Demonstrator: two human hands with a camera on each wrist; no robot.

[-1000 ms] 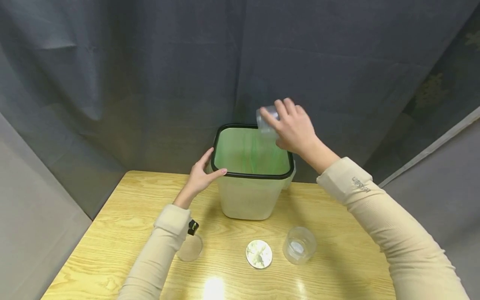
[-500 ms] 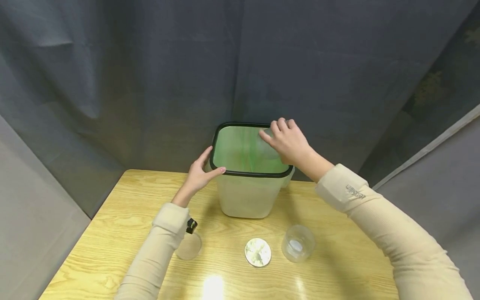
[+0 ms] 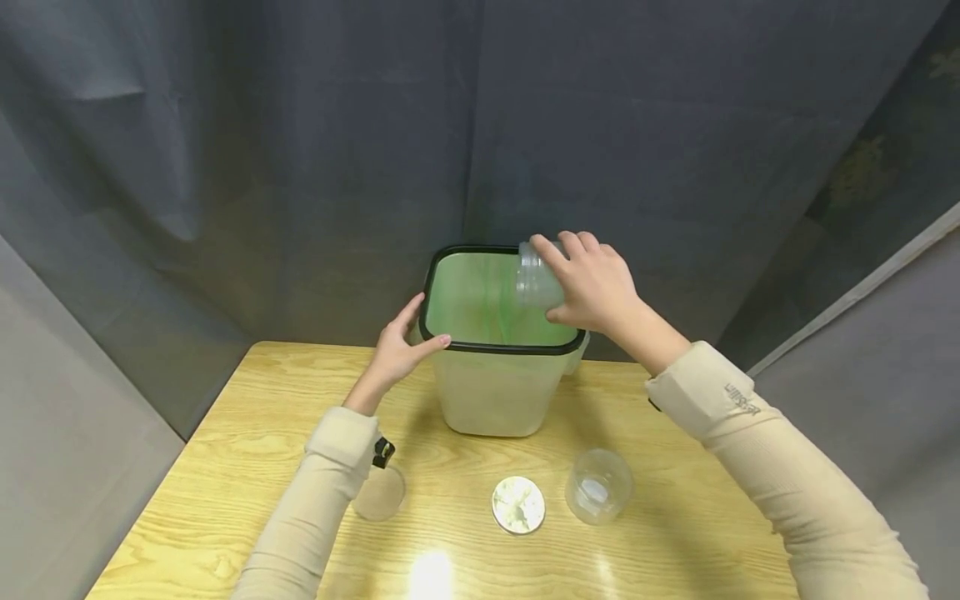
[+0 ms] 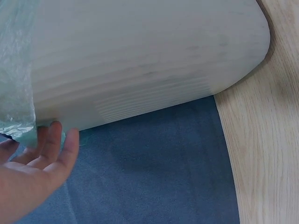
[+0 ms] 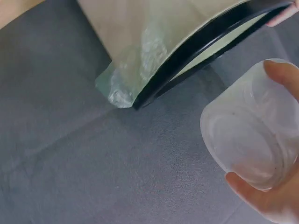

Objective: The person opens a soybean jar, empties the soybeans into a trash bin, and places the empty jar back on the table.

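My right hand (image 3: pixel 592 283) grips a clear plastic jar (image 3: pixel 536 277) over the right back part of a trash bin (image 3: pixel 491 392). The jar lies tilted, its ridged mouth toward the left over the bin's opening. Its round base faces the camera in the right wrist view, between thumb and fingers. My left hand (image 3: pixel 399 348) holds the bin's front left corner, thumb at the black rim (image 3: pixel 517 349) and fingers along the outer side. A thin green bag (image 4: pixel 16 70) lines the bin and folds over its outside. The bin's floor is hidden.
On the wooden table (image 3: pixel 247 467) stands a second clear container (image 3: pixel 599 486) with something white at its bottom. Beside it lies a round disc with a pale pattern (image 3: pixel 518 505). A clear round lid (image 3: pixel 379 493) is near my left sleeve. A grey curtain (image 3: pixel 360 167) hangs behind.
My right hand first dips with the jar toward the bin's opening, then lifts slightly and turns back, so the jar shows more again. My left hand stays at the rim.
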